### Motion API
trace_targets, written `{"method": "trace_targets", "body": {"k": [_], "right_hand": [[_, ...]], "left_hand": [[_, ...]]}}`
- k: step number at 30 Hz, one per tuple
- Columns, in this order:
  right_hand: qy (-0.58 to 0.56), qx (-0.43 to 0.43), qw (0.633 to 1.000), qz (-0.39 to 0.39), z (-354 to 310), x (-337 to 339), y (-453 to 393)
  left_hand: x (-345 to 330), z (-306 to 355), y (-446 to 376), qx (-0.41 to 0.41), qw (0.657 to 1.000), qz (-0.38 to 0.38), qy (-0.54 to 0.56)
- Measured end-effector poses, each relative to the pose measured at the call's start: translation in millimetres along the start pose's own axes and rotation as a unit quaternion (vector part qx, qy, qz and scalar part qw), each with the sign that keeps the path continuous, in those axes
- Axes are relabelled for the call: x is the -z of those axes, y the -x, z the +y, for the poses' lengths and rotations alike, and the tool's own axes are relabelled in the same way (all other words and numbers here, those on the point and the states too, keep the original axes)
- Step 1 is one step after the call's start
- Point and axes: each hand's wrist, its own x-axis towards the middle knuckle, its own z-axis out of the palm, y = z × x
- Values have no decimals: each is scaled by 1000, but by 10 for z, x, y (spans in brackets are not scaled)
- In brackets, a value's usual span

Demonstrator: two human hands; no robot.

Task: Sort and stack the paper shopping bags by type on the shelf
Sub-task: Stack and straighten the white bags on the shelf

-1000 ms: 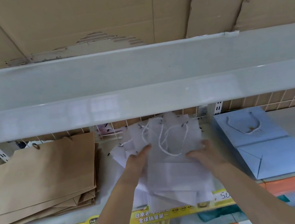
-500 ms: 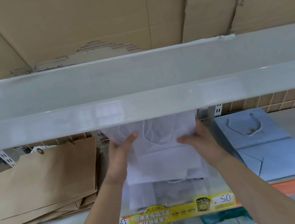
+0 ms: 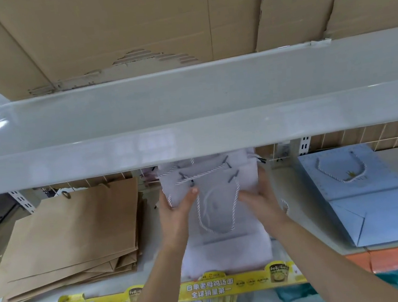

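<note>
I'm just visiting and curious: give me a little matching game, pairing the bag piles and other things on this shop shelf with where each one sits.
Things:
1. stack of brown kraft paper bags
2. pile of white paper bags with twisted cord handles
3. light blue paper bags with cord handles
4. yellow printed label strip

Places:
A. right of the shelf
B. along the shelf's front edge
C. left of the shelf
D. middle, between both hands

Pairs: 1-C, 2-D, 3-A, 4-B

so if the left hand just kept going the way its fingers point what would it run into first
Probably the wire grid back panel behind the shelf. The left hand holds the left edge of the white paper bags, fingers pointing up and back into the bay, and nothing else shows beyond them. Depth there is hard to judge.
</note>
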Motion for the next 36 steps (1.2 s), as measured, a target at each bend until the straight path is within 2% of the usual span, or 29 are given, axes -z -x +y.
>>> {"method": "trace_targets", "body": {"k": [3,8,14,19,23,25,28,30,33,36], "right_hand": [[-2,-58,998,-1,74,44,-4],[92,-84,991,53,258,82,131],[74,-82,994,10,327,175,157],[-10,-201,975,93,212,170,127],[107,-241,957,119,93,232,114],[138,-255,952,97,83,277,107],[172,-206,963,34,89,323,125],[210,-160,964,30,128,331,106],[321,-66,938,112,191,335,38],[323,-35,926,192,131,358,-21]], "left_hand": [[24,-99,-14,15,999,-23,-42],[121,-351,143,43,995,18,-93],[210,-450,125,71,989,20,-130],[173,-461,158,81,983,58,-156],[202,-480,98,125,943,99,-293],[216,-505,84,135,926,95,-340],[199,-548,77,118,909,86,-391],[177,-581,76,112,909,110,-387],[170,-616,123,68,916,132,-373],[154,-600,145,76,930,105,-345]]}}
